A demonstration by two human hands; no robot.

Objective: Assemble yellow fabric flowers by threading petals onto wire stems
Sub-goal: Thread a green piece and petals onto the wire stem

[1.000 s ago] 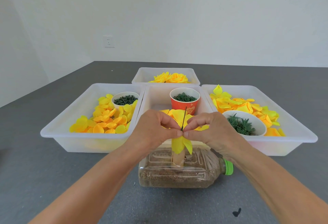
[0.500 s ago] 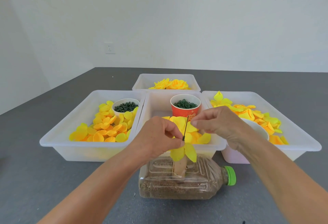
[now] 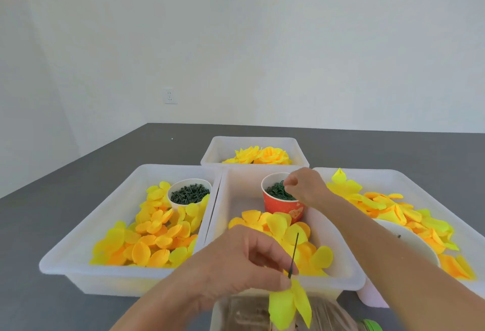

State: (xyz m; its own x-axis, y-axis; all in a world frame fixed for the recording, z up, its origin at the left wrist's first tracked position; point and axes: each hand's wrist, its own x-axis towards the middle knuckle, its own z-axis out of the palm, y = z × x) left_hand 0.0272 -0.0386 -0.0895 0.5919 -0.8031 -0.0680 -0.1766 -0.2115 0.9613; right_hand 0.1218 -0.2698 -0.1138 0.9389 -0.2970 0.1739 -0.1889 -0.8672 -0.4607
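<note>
My left hand [image 3: 252, 265] pinches a thin dark wire stem [image 3: 294, 253] that stands upright, with yellow petals [image 3: 287, 307] hanging folded below the fingers. My right hand [image 3: 305, 186] reaches over the red paper cup [image 3: 284, 208] in the middle tray [image 3: 217, 228], fingertips pinched together at the small dark green rings [image 3: 278, 194] inside it. I cannot tell whether a ring is held. Loose yellow petals [image 3: 283, 228] lie in the middle tray in front of the cup.
The left tray [image 3: 78, 246] holds yellow-orange petals and a white bowl [image 3: 190, 195] of dark green pieces. The right tray [image 3: 409, 181] holds more petals and a white bowl [image 3: 409, 244]. Finished flowers [image 3: 259, 156] sit in the back tray. A plastic bottle [image 3: 244, 315] lies below my left hand.
My right hand left the wire and moved back and up to the red cup. My left hand keeps hold of the stem. The view tilted upward.
</note>
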